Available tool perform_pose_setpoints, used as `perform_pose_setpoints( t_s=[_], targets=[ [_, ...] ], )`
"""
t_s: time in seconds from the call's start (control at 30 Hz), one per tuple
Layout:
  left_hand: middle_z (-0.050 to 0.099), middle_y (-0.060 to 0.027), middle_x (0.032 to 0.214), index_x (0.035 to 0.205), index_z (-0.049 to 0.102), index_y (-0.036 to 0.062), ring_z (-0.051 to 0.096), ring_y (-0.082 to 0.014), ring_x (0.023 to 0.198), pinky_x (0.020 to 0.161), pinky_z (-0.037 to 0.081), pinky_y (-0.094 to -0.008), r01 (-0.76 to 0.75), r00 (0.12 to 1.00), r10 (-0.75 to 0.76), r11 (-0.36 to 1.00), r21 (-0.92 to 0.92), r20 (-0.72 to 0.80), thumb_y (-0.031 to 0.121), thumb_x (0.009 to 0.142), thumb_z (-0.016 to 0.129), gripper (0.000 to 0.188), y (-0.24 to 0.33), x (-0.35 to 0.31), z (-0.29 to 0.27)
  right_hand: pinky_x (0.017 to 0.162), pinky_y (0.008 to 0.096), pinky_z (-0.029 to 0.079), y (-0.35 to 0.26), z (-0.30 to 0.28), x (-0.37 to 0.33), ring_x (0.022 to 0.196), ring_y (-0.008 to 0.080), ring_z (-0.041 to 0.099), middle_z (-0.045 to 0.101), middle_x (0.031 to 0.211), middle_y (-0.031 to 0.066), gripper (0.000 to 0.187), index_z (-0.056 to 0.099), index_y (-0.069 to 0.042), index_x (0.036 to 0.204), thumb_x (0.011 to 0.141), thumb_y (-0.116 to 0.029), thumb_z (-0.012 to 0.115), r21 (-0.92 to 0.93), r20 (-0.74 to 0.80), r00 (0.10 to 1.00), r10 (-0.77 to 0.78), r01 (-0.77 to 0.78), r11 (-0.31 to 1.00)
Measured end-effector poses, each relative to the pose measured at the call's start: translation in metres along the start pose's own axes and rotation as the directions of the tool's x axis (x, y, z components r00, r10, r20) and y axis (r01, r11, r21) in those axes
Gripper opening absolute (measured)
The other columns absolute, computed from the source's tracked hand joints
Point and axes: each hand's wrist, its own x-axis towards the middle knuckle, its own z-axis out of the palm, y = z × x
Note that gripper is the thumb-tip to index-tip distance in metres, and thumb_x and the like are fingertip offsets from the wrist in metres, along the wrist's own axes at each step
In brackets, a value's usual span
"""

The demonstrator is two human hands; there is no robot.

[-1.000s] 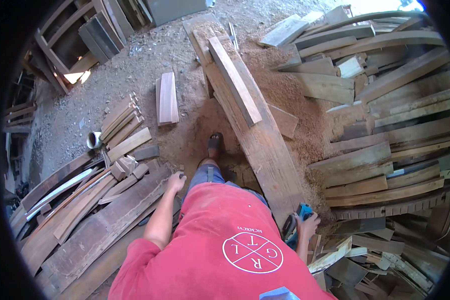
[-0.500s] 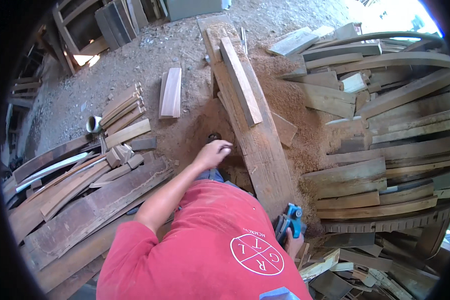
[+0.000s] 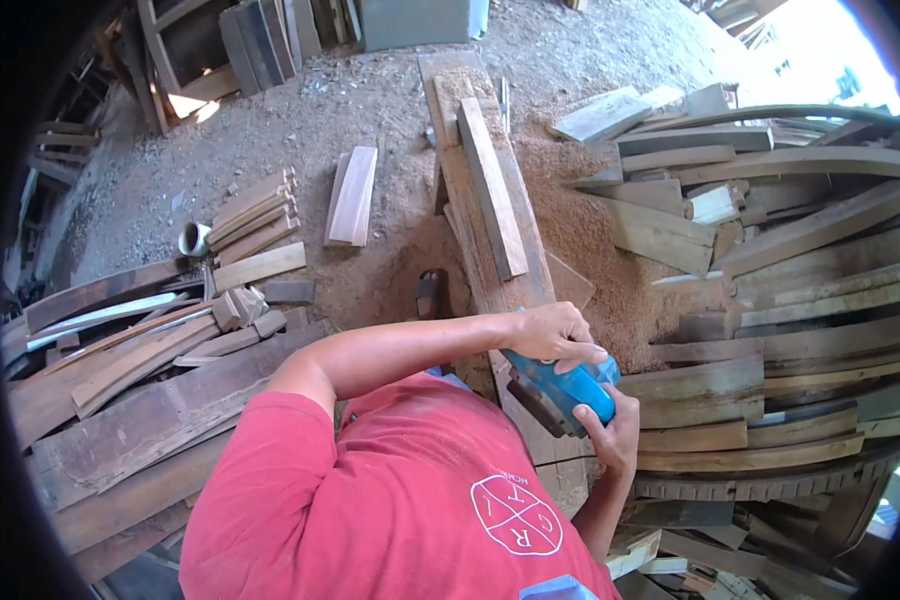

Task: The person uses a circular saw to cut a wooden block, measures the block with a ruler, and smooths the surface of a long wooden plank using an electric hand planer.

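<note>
A blue electric planer (image 3: 562, 388) is up off the bench plank, tilted, close in front of my red shirt. My left hand (image 3: 558, 334) reaches across and lies over its front part, fingers curled and thumb pressed to the casing. My right hand (image 3: 613, 428) is closed around its rear handle, thumb on top. Ahead of both hands, a squared wooden beam (image 3: 490, 190) lies lengthwise on the long bench plank (image 3: 515, 285). The planer's sole is partly hidden, and a dark cord runs near my right wrist.
Reddish shavings (image 3: 580, 240) cover the ground right of the plank. A large stack of boards (image 3: 690, 380) stands at the right. To the left lie more boards (image 3: 160, 420), short cut pieces (image 3: 255, 215) and two pale pieces (image 3: 353, 195). A sandaled foot (image 3: 430, 292) shows beside the plank.
My right hand has raised the planer from low beside my body, bringing it forward. My left hand has swung right from beside the plank onto the planer. The view has shifted slightly.
</note>
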Motion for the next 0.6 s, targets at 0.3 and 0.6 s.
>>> perform_pose_setpoints(
  t_s=[0.3, 0.6],
  targets=[
    [0.051, -0.0034, 0.046, 0.051, 0.061, 0.0046, 0.047, -0.0128, 0.044, 0.044, 0.036, -0.0351, 0.294, 0.955, -0.296, 0.954, -0.060, -0.026, 0.050, 0.104, 0.060, 0.070, 0.000, 0.001, -0.061, 0.054, 0.0360, 0.044, -0.025, 0.016, 0.070, 0.053, 0.0173, 0.053, 0.056, 0.060, 0.0115, 0.045, 0.069, 0.003, 0.092, 0.088, -0.040, 0.081, -0.015, -0.058, 0.996, 0.067, -0.068, 0.998],
    [0.063, -0.0087, 0.061, 0.068, 0.070, 0.0024, 0.060, -0.0161, 0.058, 0.062, 0.049, -0.0368, 0.279, 0.713, -0.313, 0.948, -0.155, -0.628, 0.047, 0.107, 0.053, 0.061, -0.075, 0.020, -0.090, 0.067, 0.0424, 0.051, -0.024, 0.067, 0.132, 0.066, 0.0260, 0.063, 0.068, 0.075, 0.0182, 0.042, 0.066, 0.004, 0.102, 0.087, -0.032, 0.083, -0.169, -0.169, 0.981, 0.093, -0.122, 0.978]
  ],
)
